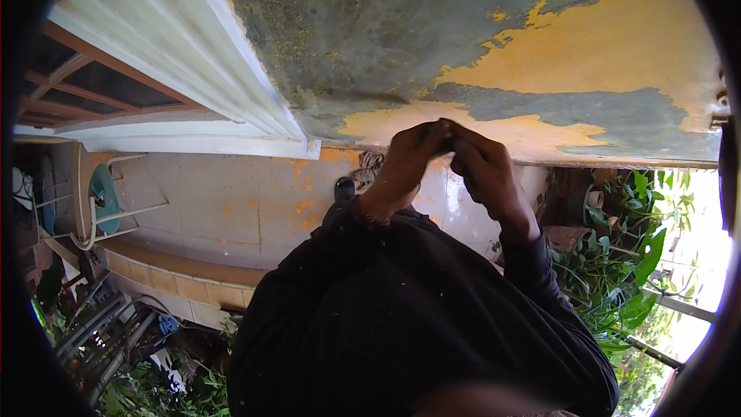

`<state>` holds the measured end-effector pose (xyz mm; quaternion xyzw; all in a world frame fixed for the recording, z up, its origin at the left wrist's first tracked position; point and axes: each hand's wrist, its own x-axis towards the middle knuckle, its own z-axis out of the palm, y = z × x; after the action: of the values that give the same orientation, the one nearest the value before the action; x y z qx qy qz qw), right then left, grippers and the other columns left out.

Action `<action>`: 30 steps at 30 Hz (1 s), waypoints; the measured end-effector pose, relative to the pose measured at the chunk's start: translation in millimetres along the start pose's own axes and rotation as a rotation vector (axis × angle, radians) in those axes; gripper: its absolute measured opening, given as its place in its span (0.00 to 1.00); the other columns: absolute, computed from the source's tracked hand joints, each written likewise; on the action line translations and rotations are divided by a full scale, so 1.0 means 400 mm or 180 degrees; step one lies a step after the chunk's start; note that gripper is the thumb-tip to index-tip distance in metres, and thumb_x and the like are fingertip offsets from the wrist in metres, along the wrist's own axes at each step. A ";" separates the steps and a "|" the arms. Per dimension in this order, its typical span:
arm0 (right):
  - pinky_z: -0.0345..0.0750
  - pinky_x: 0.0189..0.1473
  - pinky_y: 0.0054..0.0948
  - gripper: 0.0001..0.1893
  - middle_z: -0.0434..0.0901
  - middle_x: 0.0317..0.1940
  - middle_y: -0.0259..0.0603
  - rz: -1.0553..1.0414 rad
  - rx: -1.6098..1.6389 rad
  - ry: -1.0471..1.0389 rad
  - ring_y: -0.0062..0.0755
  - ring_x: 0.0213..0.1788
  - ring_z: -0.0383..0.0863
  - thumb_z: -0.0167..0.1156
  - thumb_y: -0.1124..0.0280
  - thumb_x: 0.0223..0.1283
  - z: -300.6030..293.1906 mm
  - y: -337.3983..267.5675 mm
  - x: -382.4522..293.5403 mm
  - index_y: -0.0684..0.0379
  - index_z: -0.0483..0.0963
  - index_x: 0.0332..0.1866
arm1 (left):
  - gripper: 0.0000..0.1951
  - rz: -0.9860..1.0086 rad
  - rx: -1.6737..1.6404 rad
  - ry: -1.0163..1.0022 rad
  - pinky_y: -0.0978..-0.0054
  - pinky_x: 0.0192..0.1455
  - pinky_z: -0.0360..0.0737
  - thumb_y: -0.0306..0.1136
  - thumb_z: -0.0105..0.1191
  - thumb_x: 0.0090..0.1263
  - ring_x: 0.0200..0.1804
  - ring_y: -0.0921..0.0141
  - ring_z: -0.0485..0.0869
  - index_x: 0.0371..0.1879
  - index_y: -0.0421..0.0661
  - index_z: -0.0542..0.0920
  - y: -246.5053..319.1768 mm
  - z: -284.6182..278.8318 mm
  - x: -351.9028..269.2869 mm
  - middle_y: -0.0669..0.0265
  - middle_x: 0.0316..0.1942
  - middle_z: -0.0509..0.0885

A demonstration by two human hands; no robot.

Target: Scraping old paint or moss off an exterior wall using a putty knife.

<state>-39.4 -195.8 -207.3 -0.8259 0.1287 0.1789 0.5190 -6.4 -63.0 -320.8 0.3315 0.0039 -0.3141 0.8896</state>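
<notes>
My left hand (pixel 410 153), with a beaded bracelet (pixel 370 217) at the wrist, is raised in front of my chest. Its bent fingers meet those of my right hand (pixel 483 162) at the top. Whether something small is pinched between the fingertips cannot be made out. Just beyond both hands stands a wall (pixel 550 46). Its yellow paint (pixel 625 40) has come away in large patches, and a grey surface (pixel 370 23) shows there. A dark shoe (pixel 344 188) is visible on the floor below, left of my left hand.
Yellow flakes (pixel 304 208) lie on the tiled floor (pixel 231 202), and a crumpled cloth (pixel 370 163) is by the wall's foot. Left are a white ribbed panel (pixel 191 63), a chair with a teal seat (pixel 104 197) and a tiled ledge (pixel 185 278). Leafy plants (pixel 608 272) grow at right.
</notes>
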 end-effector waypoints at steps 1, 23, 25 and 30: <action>0.73 0.38 0.23 0.21 0.77 0.29 0.38 0.0253 0.0092 -0.0320 0.19 0.33 0.71 0.49 0.71 0.76 -0.013 0.022 0.037 0.65 0.71 0.70 | 0.18 -0.0003 0.0014 -0.0029 0.73 0.63 0.77 0.38 0.49 0.83 0.55 0.72 0.81 0.56 0.33 0.78 0.007 -0.008 0.000 0.64 0.48 0.83; 0.66 0.17 0.20 0.14 0.77 0.36 0.37 0.0918 0.3494 -0.0444 0.22 0.25 0.74 0.46 0.61 0.80 0.052 0.120 -0.081 0.60 0.71 0.55 | 0.21 -0.0906 0.0090 0.0641 0.72 0.67 0.73 0.37 0.45 0.84 0.67 0.72 0.76 0.70 0.41 0.72 -0.008 0.044 -0.098 0.63 0.66 0.80; 0.67 0.17 0.21 0.14 0.79 0.38 0.36 0.0911 0.3596 -0.0334 0.23 0.25 0.76 0.47 0.63 0.80 0.083 0.115 -0.086 0.58 0.70 0.60 | 0.21 -0.0886 0.0092 0.0564 0.71 0.65 0.75 0.37 0.45 0.84 0.65 0.72 0.77 0.70 0.42 0.72 -0.002 0.025 -0.110 0.64 0.66 0.80; 0.65 0.16 0.19 0.14 0.77 0.37 0.33 0.0912 0.4096 0.0032 0.21 0.25 0.74 0.47 0.63 0.80 0.138 0.059 -0.088 0.54 0.70 0.62 | 0.20 -0.1344 -0.0044 0.0146 0.72 0.59 0.79 0.38 0.46 0.83 0.60 0.73 0.80 0.69 0.43 0.73 0.065 -0.030 -0.104 0.64 0.64 0.81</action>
<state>-89.6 -155.1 -233.3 -0.3263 0.3211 0.1297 0.8796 -22.8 -17.8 -305.8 0.3243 0.0957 -0.4860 0.8059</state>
